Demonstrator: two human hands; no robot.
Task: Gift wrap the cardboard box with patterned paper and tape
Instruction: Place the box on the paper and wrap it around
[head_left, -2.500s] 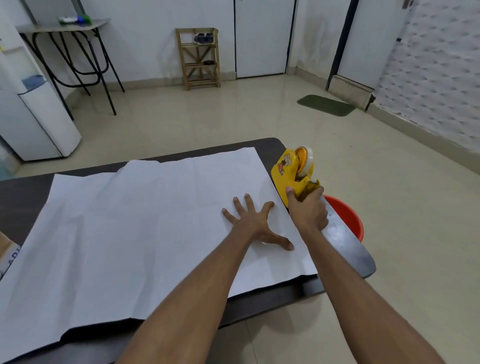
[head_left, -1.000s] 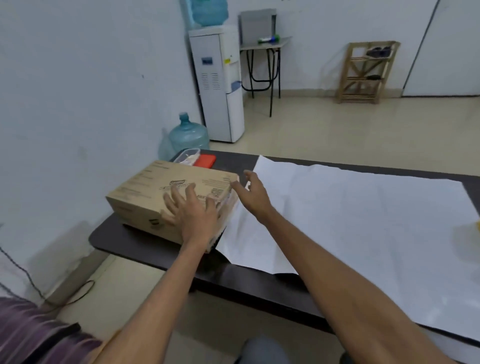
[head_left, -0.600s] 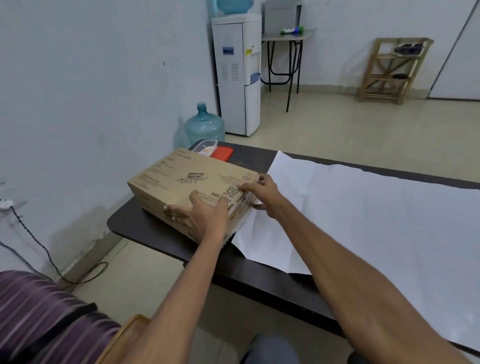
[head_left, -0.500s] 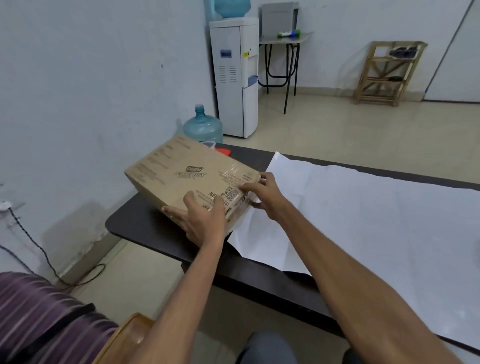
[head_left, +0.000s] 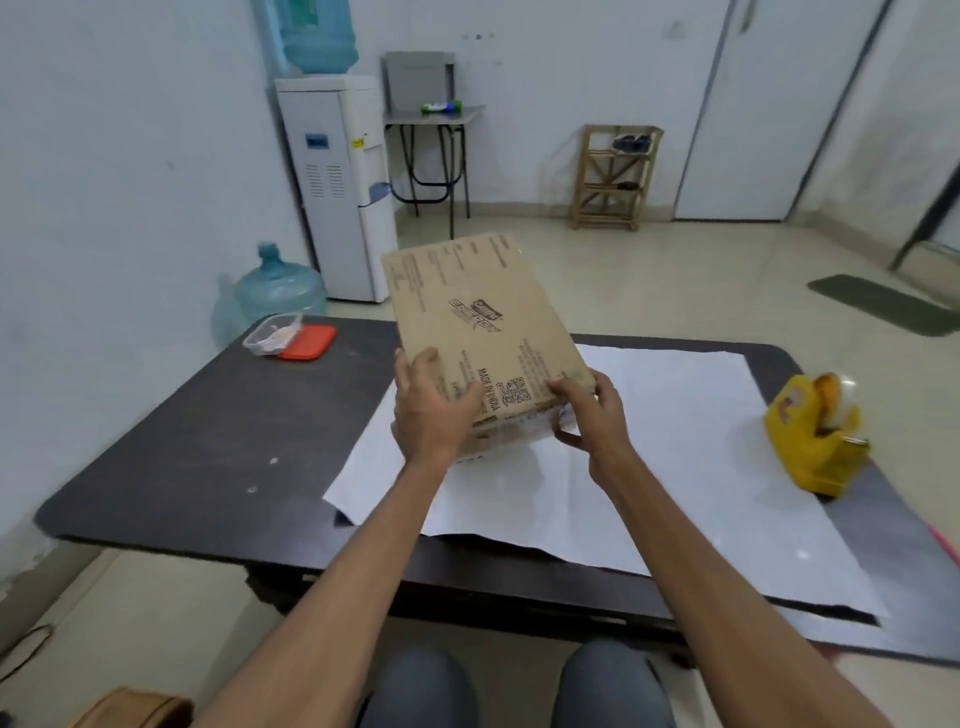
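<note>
Dark table (head_left: 208, 441) in a white-walled room: a seated person holds a box (head_left: 478, 322) tilted above the table's middle. The left hand (head_left: 431, 410) grips the box's near left corner and the right hand (head_left: 592, 415) pinches its near right corner. White paper (head_left: 675, 467) covers the table's right half, and a yellow tape dispenser (head_left: 810, 436) sits at the table's right edge.

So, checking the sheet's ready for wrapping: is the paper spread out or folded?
Spread out: the paper lies flat across the table, beneath the raised cardboard box.
</note>
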